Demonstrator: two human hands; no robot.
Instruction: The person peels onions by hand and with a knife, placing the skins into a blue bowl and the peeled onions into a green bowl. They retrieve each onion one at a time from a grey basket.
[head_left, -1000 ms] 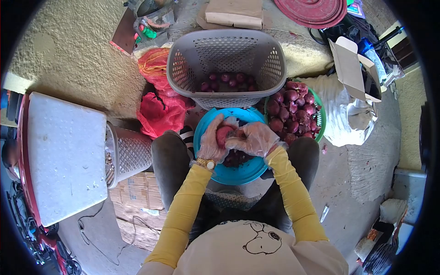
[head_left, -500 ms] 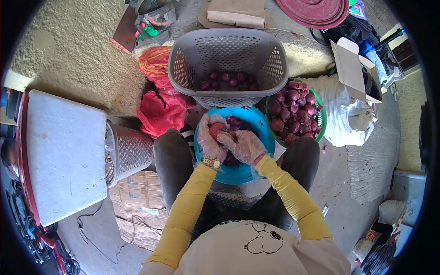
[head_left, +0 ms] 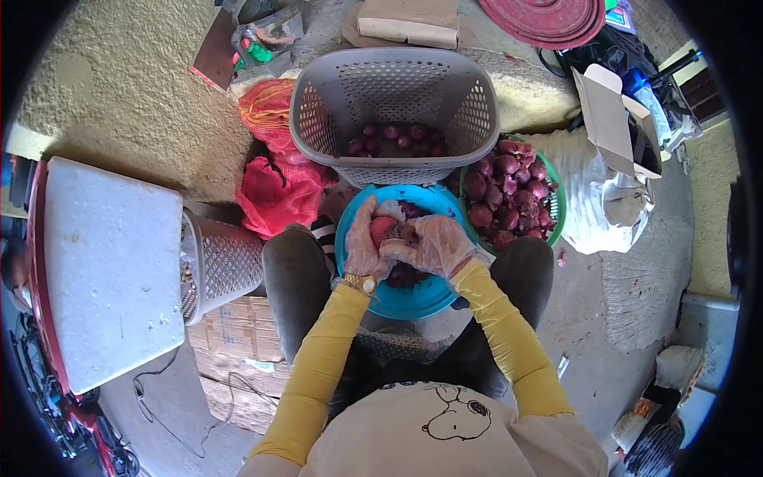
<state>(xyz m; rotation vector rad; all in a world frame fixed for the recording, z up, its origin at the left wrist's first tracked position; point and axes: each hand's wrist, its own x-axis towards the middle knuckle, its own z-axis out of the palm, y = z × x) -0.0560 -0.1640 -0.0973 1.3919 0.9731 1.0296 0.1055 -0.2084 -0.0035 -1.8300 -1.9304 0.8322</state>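
Gloved hands working a red onion over a blue bowl.
Left hand [head_left: 363, 242] and right hand [head_left: 433, 246] fingers both grasp the onion [head_left: 382, 229] above the blue bowl [head_left: 433, 296], near its far edge.

Outdoor yard of a home or small food stall, judging by rough concrete ground [head_left: 135, 103], grey laundry-style basket [head_left: 393, 87] and green basin [head_left: 556, 208] of red onions, red mesh sacks [head_left: 274, 187], foam box [head_left: 107, 258], flattened cardboard [head_left: 238, 342].
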